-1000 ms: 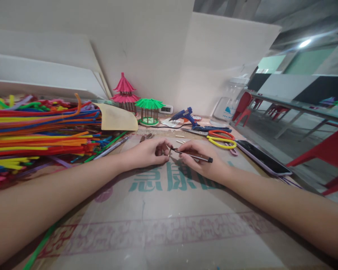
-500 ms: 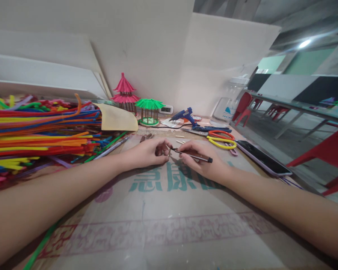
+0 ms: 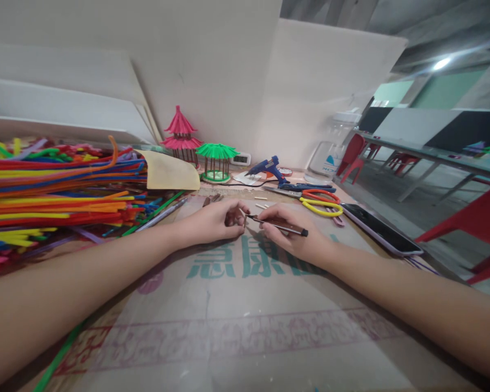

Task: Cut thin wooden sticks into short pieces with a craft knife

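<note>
My left hand [image 3: 218,221] pinches a short, thin brown stick [image 3: 245,220] between thumb and forefinger, holding it near upright. A dark brown marker pen [image 3: 286,226] lies in my right hand [image 3: 296,231], gripped by thumb and fingers, its tip pointing left at the upper part of the stick. Dark stain shows on my left fingertip. Just beyond the hands, a few short pale sticks [image 3: 262,206] rest on the printed covering [image 3: 237,305], and several brown sticks [image 3: 212,199] lie behind my left hand.
Bundles of coloured pipe cleaners [image 3: 57,185] fill the left side. Behind stand a pink pagoda [image 3: 180,130] and a green-roofed pavilion [image 3: 216,152]. A blue glue gun [image 3: 269,170], scissors [image 3: 320,206], a plastic bottle [image 3: 326,149] and a phone [image 3: 379,228] line the right.
The stick's side facing me looks browner than before. My hands have barely moved; the pen tip stays against or close to the stick's top.
</note>
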Motion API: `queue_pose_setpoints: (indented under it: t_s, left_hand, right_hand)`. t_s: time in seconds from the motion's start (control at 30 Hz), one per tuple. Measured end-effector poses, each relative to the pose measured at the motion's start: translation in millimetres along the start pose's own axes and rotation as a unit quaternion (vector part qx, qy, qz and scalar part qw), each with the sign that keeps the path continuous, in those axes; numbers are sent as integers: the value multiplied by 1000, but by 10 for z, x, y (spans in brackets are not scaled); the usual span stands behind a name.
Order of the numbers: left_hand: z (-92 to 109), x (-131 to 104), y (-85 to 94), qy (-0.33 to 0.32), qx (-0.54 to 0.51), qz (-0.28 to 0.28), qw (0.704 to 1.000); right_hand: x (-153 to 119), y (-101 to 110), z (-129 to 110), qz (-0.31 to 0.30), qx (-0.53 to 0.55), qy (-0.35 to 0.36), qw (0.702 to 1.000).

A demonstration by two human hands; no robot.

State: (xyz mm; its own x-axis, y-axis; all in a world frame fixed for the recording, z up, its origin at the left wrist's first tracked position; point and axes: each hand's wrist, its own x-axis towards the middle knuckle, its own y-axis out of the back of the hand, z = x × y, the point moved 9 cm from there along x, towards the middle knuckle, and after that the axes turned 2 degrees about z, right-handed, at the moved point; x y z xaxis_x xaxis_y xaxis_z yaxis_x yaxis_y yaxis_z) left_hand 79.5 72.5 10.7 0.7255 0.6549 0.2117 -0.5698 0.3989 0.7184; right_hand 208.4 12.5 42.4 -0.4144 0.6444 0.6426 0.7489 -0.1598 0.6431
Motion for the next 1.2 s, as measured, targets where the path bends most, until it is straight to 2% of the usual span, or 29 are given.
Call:
queue_pose_setpoints:
  t_s: [0.3, 0.57, 0.8, 0.97, 1.2]
  left_hand:
    - [23, 6, 4, -2, 14, -5, 1000]
    - [27, 0, -3, -2, 12, -8, 1000]
    - [-4, 1, -14, 12, 7, -9, 1000]
    - [-10, 11, -10, 12, 8, -8, 1000]
    - [-21, 12, -7, 26, 21, -8, 999]
  right_hand:
    - [4, 13, -44, 2, -11, 25, 1000]
    - [-1, -3, -5, -2, 11, 1, 1000]
    - [-21, -71, 16, -30, 41, -15, 999]
    - [-11, -40, 33, -17, 23, -29, 999]
    - [6, -18, -8, -6, 43, -12, 999]
